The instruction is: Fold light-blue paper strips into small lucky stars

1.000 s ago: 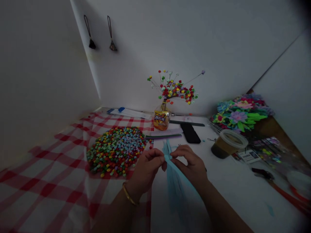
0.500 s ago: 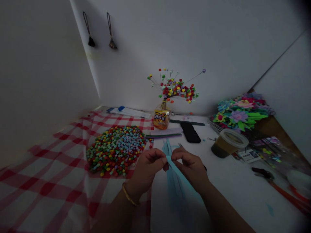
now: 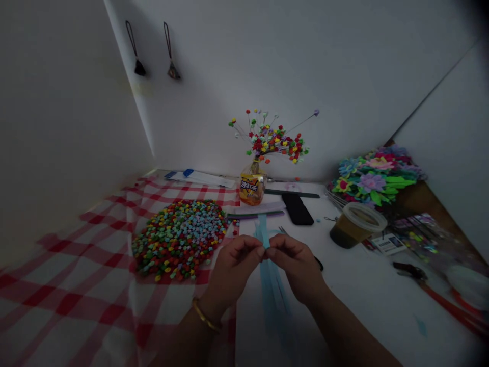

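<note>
Both hands meet above the white tabletop, fingertips almost touching. My left hand (image 3: pixel 239 265), with a gold bangle at the wrist, pinches a light blue paper strip (image 3: pixel 266 245) between thumb and forefinger. From the other side my right hand (image 3: pixel 294 262) pinches the same strip. Most of the held part is hidden by the fingertips. Beneath the hands, more light blue strips (image 3: pixel 273 290) lie lengthwise on the table. Left of my left hand, a large heap of small colourful folded stars (image 3: pixel 183 237) rests on a red and white checked cloth (image 3: pixel 95 300).
A bottle (image 3: pixel 252 188) holding wired stars stands at the back. Right of it lie a black phone (image 3: pixel 297 209), a plastic tub (image 3: pixel 357 224), fuzzy flowers (image 3: pixel 374 178) and pliers (image 3: pixel 412 271). Scissors are partly covered by my right hand. Dark strips (image 3: pixel 255 215) lie beyond the hands.
The long loose end of the blue strip that slanted down over my right hand no longer shows there. My right fingertips have moved closer to the left ones. The view has shifted slightly.
</note>
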The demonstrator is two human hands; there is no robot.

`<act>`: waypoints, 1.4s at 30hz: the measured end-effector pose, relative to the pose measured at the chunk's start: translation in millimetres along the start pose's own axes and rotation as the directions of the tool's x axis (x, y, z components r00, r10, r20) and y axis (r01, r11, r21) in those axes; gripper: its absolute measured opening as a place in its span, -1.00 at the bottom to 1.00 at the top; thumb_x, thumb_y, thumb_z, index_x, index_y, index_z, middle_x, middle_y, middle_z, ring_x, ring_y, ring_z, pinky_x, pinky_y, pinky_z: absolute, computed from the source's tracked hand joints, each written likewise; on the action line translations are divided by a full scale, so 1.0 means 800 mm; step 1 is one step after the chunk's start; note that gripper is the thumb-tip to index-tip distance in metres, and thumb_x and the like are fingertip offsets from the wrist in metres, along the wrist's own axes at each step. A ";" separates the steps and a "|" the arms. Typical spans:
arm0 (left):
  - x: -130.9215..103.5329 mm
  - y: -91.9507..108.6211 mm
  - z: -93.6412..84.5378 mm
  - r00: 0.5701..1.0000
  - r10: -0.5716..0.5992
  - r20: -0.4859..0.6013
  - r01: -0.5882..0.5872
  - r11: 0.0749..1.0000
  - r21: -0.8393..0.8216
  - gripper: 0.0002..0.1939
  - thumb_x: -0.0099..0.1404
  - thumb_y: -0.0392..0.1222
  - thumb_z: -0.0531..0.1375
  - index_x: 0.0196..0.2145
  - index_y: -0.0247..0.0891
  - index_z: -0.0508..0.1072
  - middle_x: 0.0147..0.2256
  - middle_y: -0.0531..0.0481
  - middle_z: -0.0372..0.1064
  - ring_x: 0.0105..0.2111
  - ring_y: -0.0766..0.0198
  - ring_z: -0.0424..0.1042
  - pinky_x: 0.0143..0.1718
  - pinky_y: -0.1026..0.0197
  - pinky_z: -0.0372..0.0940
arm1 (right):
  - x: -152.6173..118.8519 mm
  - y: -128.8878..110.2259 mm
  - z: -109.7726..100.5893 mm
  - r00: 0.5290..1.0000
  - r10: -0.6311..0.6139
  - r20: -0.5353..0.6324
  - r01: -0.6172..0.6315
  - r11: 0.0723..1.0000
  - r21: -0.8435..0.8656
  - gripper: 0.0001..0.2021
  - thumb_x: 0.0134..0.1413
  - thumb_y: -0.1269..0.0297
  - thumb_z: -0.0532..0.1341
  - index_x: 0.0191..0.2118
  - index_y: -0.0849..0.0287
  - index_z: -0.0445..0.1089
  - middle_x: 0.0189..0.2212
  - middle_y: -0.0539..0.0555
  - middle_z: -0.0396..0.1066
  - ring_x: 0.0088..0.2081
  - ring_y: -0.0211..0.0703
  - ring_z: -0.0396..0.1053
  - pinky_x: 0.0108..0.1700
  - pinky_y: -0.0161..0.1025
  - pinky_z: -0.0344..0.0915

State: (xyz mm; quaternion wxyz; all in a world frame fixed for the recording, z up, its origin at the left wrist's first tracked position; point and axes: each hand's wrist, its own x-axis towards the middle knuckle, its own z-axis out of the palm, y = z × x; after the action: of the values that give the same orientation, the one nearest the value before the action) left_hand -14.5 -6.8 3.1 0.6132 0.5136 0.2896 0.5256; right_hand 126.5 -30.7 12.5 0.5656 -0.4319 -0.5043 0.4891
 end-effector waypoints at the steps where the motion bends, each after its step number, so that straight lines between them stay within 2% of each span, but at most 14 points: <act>1: 0.000 -0.003 0.000 1.000 -0.017 -0.014 0.016 0.999 -0.046 -0.88 0.06 -0.20 0.30 -0.43 -0.27 0.47 -0.50 0.05 0.38 -0.44 0.33 0.34 -0.37 0.28 0.25 | 0.000 0.002 0.001 1.000 -0.003 -0.025 0.003 1.000 0.003 -0.89 -0.13 0.25 0.31 -0.50 0.15 0.40 -0.55 -0.03 0.35 -0.44 -0.22 0.30 -0.34 -0.23 0.25; 4: 0.002 -0.008 -0.001 0.997 -0.061 -0.054 0.053 0.989 -0.135 -0.84 -0.02 -0.23 0.36 -0.44 -0.26 0.48 -0.47 0.07 0.38 -0.43 0.34 0.33 -0.35 0.30 0.24 | 0.001 0.007 0.002 0.997 -0.051 -0.064 0.048 0.998 -0.051 -0.89 -0.12 0.26 0.31 -0.50 0.14 0.40 -0.53 -0.04 0.32 -0.44 -0.24 0.26 -0.36 -0.27 0.23; 6: 0.003 -0.008 -0.003 0.997 -0.045 -0.057 0.037 0.991 -0.131 -0.87 -0.02 -0.24 0.35 -0.47 -0.26 0.48 -0.47 0.08 0.36 -0.43 0.35 0.31 -0.36 0.31 0.22 | 0.001 0.008 0.001 0.993 -0.108 -0.050 0.100 0.983 -0.152 -0.89 -0.10 0.25 0.30 -0.50 0.13 0.41 -0.51 -0.03 0.31 -0.41 -0.23 0.27 -0.34 -0.26 0.23; 9: 0.005 -0.004 -0.005 0.999 -0.007 -0.037 0.005 0.999 -0.047 -0.91 0.03 -0.24 0.32 -0.50 -0.26 0.48 -0.49 0.08 0.34 -0.43 0.35 0.28 -0.38 0.32 0.19 | 0.001 0.003 -0.004 0.986 -0.169 -0.008 0.158 0.940 -0.301 -0.91 -0.08 0.25 0.29 -0.49 0.13 0.42 -0.48 0.00 0.34 -0.37 -0.19 0.30 -0.32 -0.24 0.25; 12: 0.005 0.002 -0.005 1.000 -0.015 -0.025 0.017 0.998 0.064 -0.94 0.05 -0.25 0.30 -0.49 -0.27 0.47 -0.49 0.06 0.35 -0.43 0.33 0.29 -0.37 0.30 0.19 | 0.002 -0.002 -0.012 0.987 -0.159 0.003 0.150 0.929 -0.338 -0.92 -0.06 0.25 0.28 -0.39 0.11 0.43 -0.43 0.00 0.37 -0.34 -0.16 0.32 -0.30 -0.22 0.26; 14: 0.004 0.004 -0.003 0.999 -0.039 0.012 0.037 0.994 0.099 -0.95 0.06 -0.27 0.28 -0.50 -0.28 0.47 -0.52 0.05 0.36 -0.45 0.32 0.31 -0.38 0.29 0.20 | 0.003 -0.002 -0.016 0.991 -0.134 -0.009 0.123 0.935 -0.332 -0.91 -0.04 0.23 0.27 -0.38 0.10 0.42 -0.44 -0.01 0.37 -0.34 -0.18 0.32 -0.29 -0.22 0.25; 17: 0.003 0.005 0.000 0.995 -0.087 0.053 0.083 0.994 0.076 -0.94 0.04 -0.27 0.29 -0.52 -0.29 0.48 -0.57 0.05 0.37 -0.49 0.33 0.33 -0.41 0.29 0.23 | 0.004 -0.001 -0.019 0.995 -0.098 -0.033 0.084 0.952 -0.296 -0.89 -0.04 0.23 0.26 -0.47 0.12 0.37 -0.50 -0.05 0.32 -0.40 -0.21 0.27 -0.32 -0.24 0.22; 22: 0.003 0.004 0.002 0.993 -0.120 -0.001 0.120 0.992 0.034 -0.89 -0.06 -0.28 0.35 -0.50 -0.30 0.51 -0.56 0.03 0.41 -0.53 0.33 0.35 -0.46 0.28 0.25 | 0.005 0.000 -0.018 0.997 -0.033 -0.068 0.022 0.987 -0.157 -0.86 -0.11 0.28 0.27 -0.54 0.14 0.31 -0.56 -0.08 0.26 -0.46 -0.26 0.20 -0.37 -0.27 0.16; 28: 0.002 0.006 -0.001 0.996 -0.081 0.023 0.080 0.995 0.057 -0.95 -0.02 -0.33 0.31 -0.50 -0.27 0.51 -0.55 0.05 0.41 -0.51 0.33 0.35 -0.44 0.29 0.26 | 0.004 -0.001 -0.017 0.997 -0.011 -0.074 0.006 0.997 -0.072 -0.86 -0.15 0.29 0.29 -0.56 0.15 0.31 -0.56 -0.08 0.28 -0.47 -0.26 0.19 -0.37 -0.28 0.14; 31: 0.001 0.005 -0.002 0.996 -0.053 0.077 0.049 0.998 0.043 -0.95 0.02 -0.35 0.28 -0.49 -0.26 0.51 -0.54 0.06 0.41 -0.49 0.35 0.36 -0.42 0.31 0.26 | 0.003 -0.001 -0.016 0.999 0.021 -0.047 -0.024 0.998 -0.055 -0.86 -0.14 0.30 0.28 -0.56 0.15 0.31 -0.57 -0.08 0.27 -0.47 -0.26 0.19 -0.37 -0.28 0.15; 35: -0.001 0.004 -0.002 0.989 -0.053 0.137 0.057 0.998 -0.024 -0.95 0.04 -0.36 0.27 -0.49 -0.27 0.50 -0.55 0.07 0.40 -0.50 0.37 0.36 -0.42 0.32 0.26 | 0.002 -0.002 -0.012 0.997 0.062 0.053 -0.063 0.998 0.012 -0.86 -0.11 0.30 0.27 -0.54 0.16 0.30 -0.57 -0.06 0.30 -0.48 -0.25 0.22 -0.37 -0.26 0.16; 38: 0.000 0.002 0.000 0.991 -0.071 0.115 0.083 0.992 -0.100 -0.91 -0.01 -0.38 0.31 -0.51 -0.27 0.47 -0.59 0.10 0.39 -0.55 0.39 0.35 -0.47 0.33 0.25 | 0.001 -0.001 -0.008 0.994 0.058 0.094 -0.063 0.996 0.056 -0.85 -0.12 0.31 0.28 -0.54 0.16 0.28 -0.58 -0.06 0.31 -0.49 -0.25 0.22 -0.38 -0.26 0.17; 42: 0.002 0.001 0.002 0.997 -0.079 0.026 0.081 0.991 -0.107 -0.89 -0.08 -0.36 0.36 -0.56 -0.27 0.49 -0.62 0.09 0.41 -0.58 0.38 0.35 -0.50 0.33 0.25 | 0.000 0.002 -0.005 1.000 0.000 0.011 0.000 1.000 0.004 -0.84 -0.13 0.30 0.30 -0.55 0.15 0.29 -0.54 -0.06 0.31 -0.46 -0.24 0.24 -0.37 -0.26 0.18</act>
State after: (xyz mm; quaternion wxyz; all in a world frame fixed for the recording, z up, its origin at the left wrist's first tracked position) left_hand -13.0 -5.4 4.5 0.6637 0.4736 0.2745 0.5098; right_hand 130.1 -30.7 10.9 0.5637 -0.4280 -0.5062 0.4927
